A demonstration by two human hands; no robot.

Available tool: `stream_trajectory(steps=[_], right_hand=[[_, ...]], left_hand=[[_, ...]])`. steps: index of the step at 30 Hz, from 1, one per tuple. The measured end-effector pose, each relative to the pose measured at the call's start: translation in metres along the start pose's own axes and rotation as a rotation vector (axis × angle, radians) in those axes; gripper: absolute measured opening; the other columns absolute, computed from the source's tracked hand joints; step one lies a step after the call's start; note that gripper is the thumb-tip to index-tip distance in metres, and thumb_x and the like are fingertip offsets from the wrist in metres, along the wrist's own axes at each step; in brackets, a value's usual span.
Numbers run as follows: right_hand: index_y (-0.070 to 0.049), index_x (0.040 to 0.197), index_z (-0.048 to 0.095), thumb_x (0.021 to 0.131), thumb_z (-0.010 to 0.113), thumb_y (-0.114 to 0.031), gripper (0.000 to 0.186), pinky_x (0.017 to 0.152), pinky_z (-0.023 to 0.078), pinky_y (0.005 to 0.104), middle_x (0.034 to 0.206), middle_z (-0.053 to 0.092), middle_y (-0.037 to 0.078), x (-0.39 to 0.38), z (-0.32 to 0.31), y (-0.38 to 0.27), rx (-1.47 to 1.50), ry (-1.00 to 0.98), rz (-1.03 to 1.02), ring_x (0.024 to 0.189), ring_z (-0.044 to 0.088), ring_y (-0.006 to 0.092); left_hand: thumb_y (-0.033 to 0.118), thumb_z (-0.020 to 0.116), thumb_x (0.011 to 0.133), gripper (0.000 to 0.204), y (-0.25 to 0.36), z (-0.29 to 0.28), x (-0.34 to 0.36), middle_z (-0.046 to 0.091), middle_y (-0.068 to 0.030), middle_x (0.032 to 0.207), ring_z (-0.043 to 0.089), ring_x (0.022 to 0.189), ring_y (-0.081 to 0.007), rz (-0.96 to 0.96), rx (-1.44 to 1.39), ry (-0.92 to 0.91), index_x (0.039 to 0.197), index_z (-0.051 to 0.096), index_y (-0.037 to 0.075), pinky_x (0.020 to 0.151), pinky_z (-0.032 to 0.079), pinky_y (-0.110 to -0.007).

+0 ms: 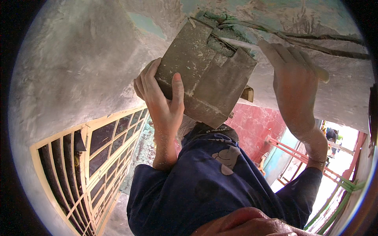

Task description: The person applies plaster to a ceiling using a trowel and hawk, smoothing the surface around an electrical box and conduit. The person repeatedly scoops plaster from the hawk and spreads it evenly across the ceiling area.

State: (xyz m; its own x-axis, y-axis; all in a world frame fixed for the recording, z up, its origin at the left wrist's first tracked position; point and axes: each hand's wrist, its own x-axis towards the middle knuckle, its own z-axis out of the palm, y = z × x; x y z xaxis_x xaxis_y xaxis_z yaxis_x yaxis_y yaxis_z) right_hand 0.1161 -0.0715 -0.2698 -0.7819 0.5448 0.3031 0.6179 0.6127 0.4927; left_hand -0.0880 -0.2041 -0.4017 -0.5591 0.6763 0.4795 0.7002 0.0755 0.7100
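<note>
A flat, four-sided gray-brown board [206,72] sits aslant in the left hand [163,96], 1 corner pointing down. Its face shows 2 textures: a rougher part flecked with pale specks and a smoother, darker part. The upper edge has a notch with rough gray material in it. A slim tool [245,44] is gripped in the right hand [295,74]; its pale, blurred blade points toward the notch, and its rounded, yellowish handle end shows past the hand.
</note>
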Motion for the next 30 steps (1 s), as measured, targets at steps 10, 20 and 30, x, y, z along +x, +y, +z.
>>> stream_trajectory(steps=[10, 20, 30], right_hand=[[-0.006, 0.121, 0.072, 0.099, 0.064, -0.011, 0.024, 0.075, 0.059, 0.0375, 0.111, 0.074, 0.02, -0.021, 0.031, -0.002, 0.507, -0.011, 0.315, 0.095, 0.075, 0.0313], [-0.012, 0.112, 0.075, 0.091, 0.069, -0.009, 0.022, 0.074, 0.059, 0.0411, 0.105, 0.075, 0.015, -0.024, 0.065, -0.014, 0.621, 0.209, 0.362, 0.09, 0.074, 0.0353], [-0.003, 0.116, 0.074, 0.095, 0.069, -0.006, 0.022, 0.077, 0.059, 0.0373, 0.108, 0.075, 0.019, -0.025, 0.063, -0.024, 0.555, 0.158, 0.362, 0.098, 0.075, 0.0301]], left_hand=[[0.03, 0.061, 0.101, 0.048, 0.0, 0.002, -0.002, 0.053, -0.0163, 0.13, 0.047, 0.125, -0.0348, -0.009, 0.017, 0.002, 0.138, 0.047, 0.002, 0.113, 0.021, -0.061], [0.033, 0.06, 0.101, 0.051, 0.002, -0.003, -0.002, 0.052, -0.0162, 0.133, 0.045, 0.132, -0.0364, -0.089, 0.031, -0.062, 0.14, 0.046, 0.003, 0.117, 0.012, -0.066], [0.027, 0.064, 0.098, 0.05, 0.004, -0.001, -0.003, 0.054, -0.0156, 0.133, 0.045, 0.131, -0.0358, -0.078, 0.021, -0.021, 0.139, 0.048, 0.003, 0.118, 0.01, -0.064]])
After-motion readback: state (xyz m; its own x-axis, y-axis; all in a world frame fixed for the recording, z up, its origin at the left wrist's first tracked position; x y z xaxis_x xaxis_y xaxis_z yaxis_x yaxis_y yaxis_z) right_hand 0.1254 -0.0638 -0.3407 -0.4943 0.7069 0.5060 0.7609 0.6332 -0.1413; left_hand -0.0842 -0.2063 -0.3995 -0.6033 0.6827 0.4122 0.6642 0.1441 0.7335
